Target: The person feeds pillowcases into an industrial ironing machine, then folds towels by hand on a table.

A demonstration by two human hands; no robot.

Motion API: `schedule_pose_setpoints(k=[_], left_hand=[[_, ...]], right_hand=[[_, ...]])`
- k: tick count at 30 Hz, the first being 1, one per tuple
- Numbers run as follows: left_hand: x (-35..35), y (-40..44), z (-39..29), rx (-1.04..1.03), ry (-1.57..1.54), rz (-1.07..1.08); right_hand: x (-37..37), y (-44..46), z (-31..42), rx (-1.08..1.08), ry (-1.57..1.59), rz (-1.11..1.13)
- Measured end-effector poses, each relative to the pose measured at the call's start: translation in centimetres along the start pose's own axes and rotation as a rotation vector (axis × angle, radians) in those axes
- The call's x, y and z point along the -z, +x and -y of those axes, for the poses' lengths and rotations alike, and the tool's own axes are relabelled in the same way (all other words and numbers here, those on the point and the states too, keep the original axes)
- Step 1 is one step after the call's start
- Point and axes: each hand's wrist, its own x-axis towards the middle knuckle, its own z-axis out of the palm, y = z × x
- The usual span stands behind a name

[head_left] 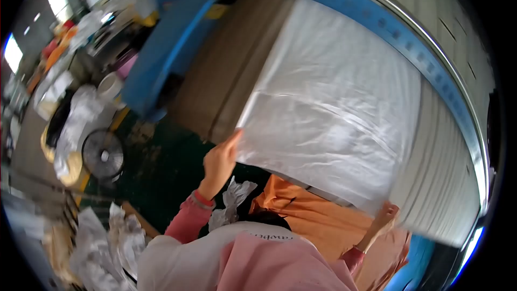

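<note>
A white, shiny, slightly creased sheet (334, 102) lies spread over the beige belt-like surface (231, 59) of a large machine. My left hand (219, 166) is closed on the sheet's near left corner, its thumb and fingers pinching the edge. At the near right corner my right hand (386, 219) is closed on the sheet's edge, slightly blurred. The far end of the sheet reaches under the blue bar (366, 13). Whether the sheet is cloth or plastic film I cannot tell.
Orange cloth (307, 205) hangs below the sheet's near edge. A blue side frame (161, 48) stands at the left. Beyond it are a round floor fan (103, 156), a white bucket (111, 86) and heaps of white material. A metal rail (452, 70) curves along the right.
</note>
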Motion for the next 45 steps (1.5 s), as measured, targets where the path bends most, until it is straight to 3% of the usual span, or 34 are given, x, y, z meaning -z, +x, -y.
schedule_pose_setpoints(k=[1, 3, 6, 7, 8, 9, 10, 13, 15, 17, 20, 21, 22, 23, 24, 25, 27, 30, 31, 32, 34, 38, 43, 45], left_hand=[[0.1, -0.3, -0.1, 0.070, 0.028, 0.051], [0.0, -0.7, 0.7, 0.042, -0.049, -0.021], [-0.6, -1.0, 1.7, 0.171, -0.180, -0.002], [-1.5, -1.0, 2.7, 0.116, -0.151, -0.041], [0.0, -0.6, 2.2, 0.211, -0.112, 0.083], [0.6, -0.7, 1.9, 0.271, -0.117, 0.051], [-1.3, -1.2, 3.1, 0.174, -0.130, -0.040], [3.7, -3.5, 4.2, 0.187, -0.067, 0.072], [9.4, -7.1, 6.2, 0.286, 0.063, -0.031], [17.0, -12.5, 8.4, 0.534, 0.244, -0.237], [27.6, -23.2, 11.4, 0.869, 0.694, -0.573], [28.6, -30.6, 17.4, 0.911, 1.013, -0.739], [32.6, -36.8, 18.7, 0.884, 1.449, -0.676], [36.4, -40.1, 18.3, 1.377, 1.385, -0.734], [39.9, -39.9, 15.0, 1.329, 1.517, -0.863], [42.4, -43.0, 15.1, 1.586, 1.686, -0.750], [46.5, -45.1, 13.3, 1.811, 1.614, -0.592], [52.1, -48.6, 14.3, 1.720, 1.176, -0.704], [54.6, -50.8, 15.5, 1.259, 1.234, -0.915], [56.4, -48.9, 14.9, 1.069, 1.434, -1.015], [61.6, -43.6, 11.8, 0.810, 1.135, -1.229], [63.3, -32.0, 6.9, 0.402, 0.382, -1.193], [60.9, -22.0, 2.9, 0.138, 0.148, -1.198], [60.2, -17.6, 1.3, -0.023, -0.009, -1.139]], right_hand=[[-0.7, 0.5, 1.2, 0.120, -0.053, -0.198], [1.0, -0.2, 8.6, 0.170, -0.114, -0.255], [0.1, -3.4, 21.9, 0.705, 0.456, -0.116], [-0.1, -6.0, 26.6, 0.794, 0.517, 0.072], [0.6, -9.3, 31.0, 0.951, 0.513, 0.170], [1.6, -12.5, 34.6, 1.105, 0.499, 0.262], [2.2, -15.3, 36.7, 1.275, 0.502, 0.353], [1.7, -21.3, 39.2, 1.630, 0.284, 0.371], [0.9, -22.7, 39.8, 1.630, 0.257, 0.271], [0.5, -23.3, 39.8, 1.625, 0.244, 0.221], [0.4, -22.6, 39.6, 1.628, 0.269, 0.200], [0.0, -22.3, 39.9, 1.622, 0.290, 0.206], [-0.4, -21.9, 40.1, 1.615, 0.310, 0.213], [-0.5, -21.6, 40.4, 1.608, 0.333, 0.219], [-0.2, -21.4, 40.7, 1.594, 0.316, 0.221], [-0.2, -20.9, 41.0, 1.588, 0.273, 0.239], [-1.1, -20.0, 42.0, 1.573, 0.191, 0.271], [-2.6, -19.0, 42.9, 1.580, 0.257, 0.207], [-2.9, -18.7, 43.1, 1.580, 0.284, 0.188], [-3.0, -18.4, 43.3, 1.568, 0.268, 0.196], [-2.9, -17.9, 43.9, 1.555, 0.236, 0.208], [-3.3, -17.1, 45.2, 1.506, 0.216, 0.214], [-5.6, -15.8, 46.9, 1.457, 0.258, 0.137], [-3.9, -16.0, 47.6, 1.367, 0.340, 0.310]])
